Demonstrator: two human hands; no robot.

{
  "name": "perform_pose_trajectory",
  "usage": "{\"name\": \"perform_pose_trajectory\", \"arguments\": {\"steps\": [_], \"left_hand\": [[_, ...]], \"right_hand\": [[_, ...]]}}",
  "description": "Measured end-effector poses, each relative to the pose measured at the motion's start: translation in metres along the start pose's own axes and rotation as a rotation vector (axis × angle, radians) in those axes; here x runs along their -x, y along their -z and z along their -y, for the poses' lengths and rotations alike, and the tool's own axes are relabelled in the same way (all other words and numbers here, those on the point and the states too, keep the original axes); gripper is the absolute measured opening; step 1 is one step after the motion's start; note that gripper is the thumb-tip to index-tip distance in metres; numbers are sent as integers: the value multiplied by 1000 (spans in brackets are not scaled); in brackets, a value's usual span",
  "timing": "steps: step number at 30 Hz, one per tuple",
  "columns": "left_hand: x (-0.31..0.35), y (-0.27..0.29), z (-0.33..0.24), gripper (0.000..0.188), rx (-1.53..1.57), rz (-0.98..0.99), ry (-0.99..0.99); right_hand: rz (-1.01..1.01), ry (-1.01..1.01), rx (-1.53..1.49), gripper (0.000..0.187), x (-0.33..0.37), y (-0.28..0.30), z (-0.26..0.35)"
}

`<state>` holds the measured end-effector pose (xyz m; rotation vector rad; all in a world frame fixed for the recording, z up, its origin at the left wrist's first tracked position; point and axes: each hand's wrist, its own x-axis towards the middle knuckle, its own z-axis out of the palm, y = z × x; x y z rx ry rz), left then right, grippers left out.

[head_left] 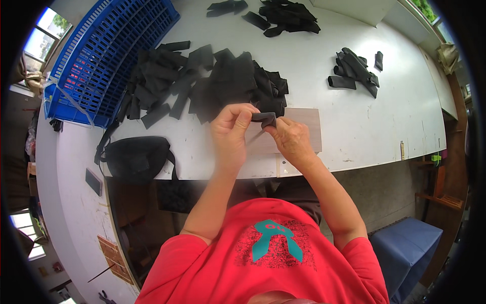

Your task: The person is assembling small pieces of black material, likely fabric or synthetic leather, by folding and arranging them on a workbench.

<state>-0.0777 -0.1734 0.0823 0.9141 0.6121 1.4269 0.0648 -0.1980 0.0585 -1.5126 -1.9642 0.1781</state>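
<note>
A small dark fabric piece [264,118] is stretched between my two hands, above a wooden board [305,121] on the white table. My left hand [232,124] pinches its left end between thumb and fingers. Its right end is gripped by my right hand [291,139], the thumb pressed near the cloth. Just beyond my hands spreads a large heap of black fabric pieces [223,73], many of them strip-like or tubular. What part of the piece lies inside my fingers is hidden.
A blue plastic crate [109,50] stands at the far left, with a black bag [139,157] nearer me. Smaller piles of black fabric lie at the back [291,17] and right [355,71]. A phone-like dark slab [93,181] rests left; a blue covered box [407,248] stands lower right.
</note>
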Motion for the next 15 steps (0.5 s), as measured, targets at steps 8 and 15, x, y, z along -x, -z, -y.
{"name": "perform_pose_trajectory", "arguments": {"steps": [8,15], "left_hand": [[-3,-18,-13,12,-166,120,34],[-10,0,-17,9,-343,170,-18]], "right_hand": [[27,25,42,25,-1,2,-3],[114,-8,-44,22,-11,19,7]]}}
